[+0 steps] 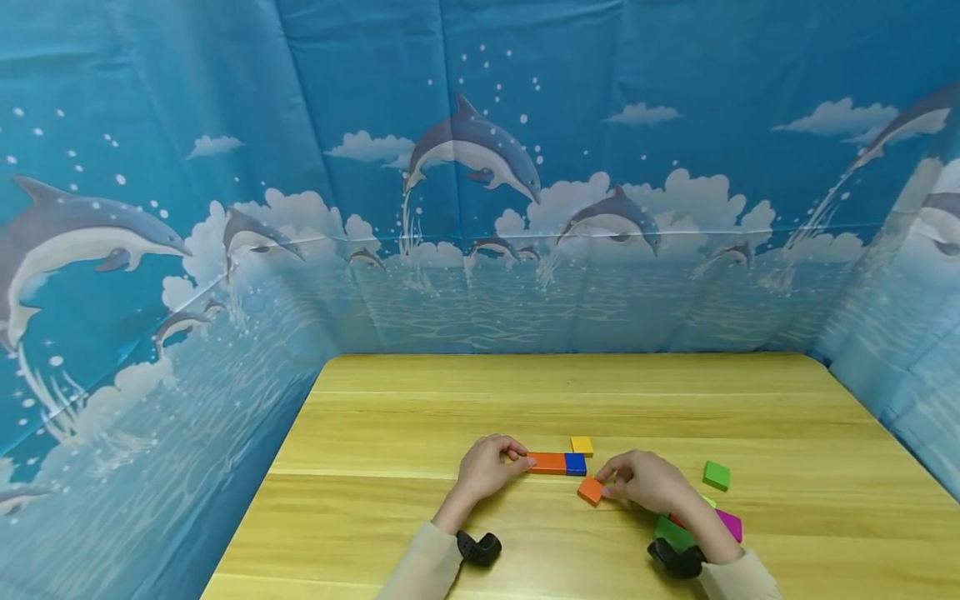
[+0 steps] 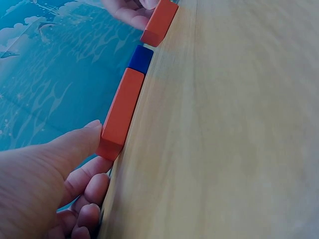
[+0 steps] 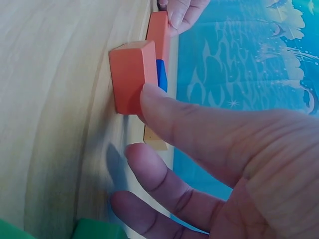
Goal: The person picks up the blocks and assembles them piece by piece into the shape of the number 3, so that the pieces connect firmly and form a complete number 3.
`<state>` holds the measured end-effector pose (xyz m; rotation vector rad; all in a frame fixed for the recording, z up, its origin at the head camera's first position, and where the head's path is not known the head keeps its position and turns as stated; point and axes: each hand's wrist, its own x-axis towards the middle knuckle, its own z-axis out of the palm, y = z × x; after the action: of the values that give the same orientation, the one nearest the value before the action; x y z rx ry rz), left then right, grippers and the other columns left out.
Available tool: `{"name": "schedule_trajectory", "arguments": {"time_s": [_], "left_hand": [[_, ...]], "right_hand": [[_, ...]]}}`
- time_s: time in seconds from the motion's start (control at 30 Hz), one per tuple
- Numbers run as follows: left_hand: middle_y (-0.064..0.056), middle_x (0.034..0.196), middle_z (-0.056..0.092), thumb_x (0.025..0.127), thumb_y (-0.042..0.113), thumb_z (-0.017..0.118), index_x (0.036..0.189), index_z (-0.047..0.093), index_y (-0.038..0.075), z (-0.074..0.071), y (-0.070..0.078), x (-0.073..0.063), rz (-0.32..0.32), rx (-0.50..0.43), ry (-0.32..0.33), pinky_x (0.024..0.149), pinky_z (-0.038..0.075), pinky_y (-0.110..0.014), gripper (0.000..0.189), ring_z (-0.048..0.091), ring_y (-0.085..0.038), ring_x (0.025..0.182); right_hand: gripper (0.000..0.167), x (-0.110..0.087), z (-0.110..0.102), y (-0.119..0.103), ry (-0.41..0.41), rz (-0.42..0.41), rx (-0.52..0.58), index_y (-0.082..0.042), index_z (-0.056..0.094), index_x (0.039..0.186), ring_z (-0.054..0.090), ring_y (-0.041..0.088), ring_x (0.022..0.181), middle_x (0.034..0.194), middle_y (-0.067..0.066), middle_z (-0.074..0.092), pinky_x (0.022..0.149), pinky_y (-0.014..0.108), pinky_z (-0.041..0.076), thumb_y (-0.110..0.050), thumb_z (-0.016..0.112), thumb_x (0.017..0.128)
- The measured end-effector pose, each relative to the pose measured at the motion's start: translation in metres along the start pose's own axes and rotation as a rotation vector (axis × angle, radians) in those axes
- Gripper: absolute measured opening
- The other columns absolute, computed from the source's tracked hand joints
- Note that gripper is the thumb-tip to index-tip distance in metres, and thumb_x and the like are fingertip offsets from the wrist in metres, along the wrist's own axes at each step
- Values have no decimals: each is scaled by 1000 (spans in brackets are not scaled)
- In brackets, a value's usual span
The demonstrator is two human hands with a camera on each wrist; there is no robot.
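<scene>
A long orange block (image 1: 547, 463) lies on the table, with a small blue block (image 1: 575, 464) against its right end. My left hand (image 1: 486, 468) pinches the long block's left end, thumb on one side and index finger at its end face (image 2: 110, 149). In my right hand (image 1: 651, 482), a smaller orange block (image 1: 590, 491) is pinched at its edge and held tilted, to the right of the blue block and nearer me. Close up in the right wrist view, the thumb presses on this orange block (image 3: 130, 77), while the other fingers are spread loosely below.
Just behind the blue block sits a yellow block (image 1: 582, 446). A bright green block (image 1: 716, 476) is off to the right. Under my right forearm, a magenta block (image 1: 729, 525), a darker green block (image 1: 672, 533) and other pieces are partly covered. A dolphin-print curtain (image 1: 465, 292) borders the wooden table (image 1: 375, 408).
</scene>
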<state>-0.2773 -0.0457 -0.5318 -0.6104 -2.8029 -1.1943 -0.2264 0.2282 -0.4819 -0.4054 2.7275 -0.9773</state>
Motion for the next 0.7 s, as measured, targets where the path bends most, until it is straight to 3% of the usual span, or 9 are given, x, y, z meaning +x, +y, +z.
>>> {"name": "schedule_trajectory", "arguments": {"time_s": [0.1,0.2,0.37,0.5,0.7], "left_hand": [[18,79,53,86,45,68,92,70,26,0,-1,0,-1,1,-2,65,37,-26,20,45,-5,71],[17,79,53,86,44,68,92,70,25,1,-2,0,3,-2,0,65,37,-26,20,46,-5,71],[16,79,53,86,44,68,91,70,25,1,-1,1,8,-4,7,65,37,-26,20,46,-5,71],[15,79,54,86,43,69,91,70,24,0,0,1,14,-5,11,65,37,-26,20,45,-6,71],[15,79,54,86,44,68,91,70,24,0,0,0,11,-15,7,65,36,-26,21,45,-5,72]], "right_hand": [[10,0,0,0,5,5,-2,-16,73,94,47,16,60,70,-5,58,54,32,37,-15,72,84],[10,0,3,-2,18,23,-24,-18,72,92,47,15,60,70,-5,57,54,32,37,-25,71,86],[26,-1,7,-7,44,51,-72,-19,65,80,46,14,58,65,-6,54,53,32,36,-44,75,78],[29,0,8,-7,61,47,-81,-18,62,77,46,14,57,63,-5,52,53,32,36,-42,79,74],[22,4,8,-3,59,0,-56,-16,65,86,45,13,55,63,-6,52,53,30,35,-33,77,79]]}}
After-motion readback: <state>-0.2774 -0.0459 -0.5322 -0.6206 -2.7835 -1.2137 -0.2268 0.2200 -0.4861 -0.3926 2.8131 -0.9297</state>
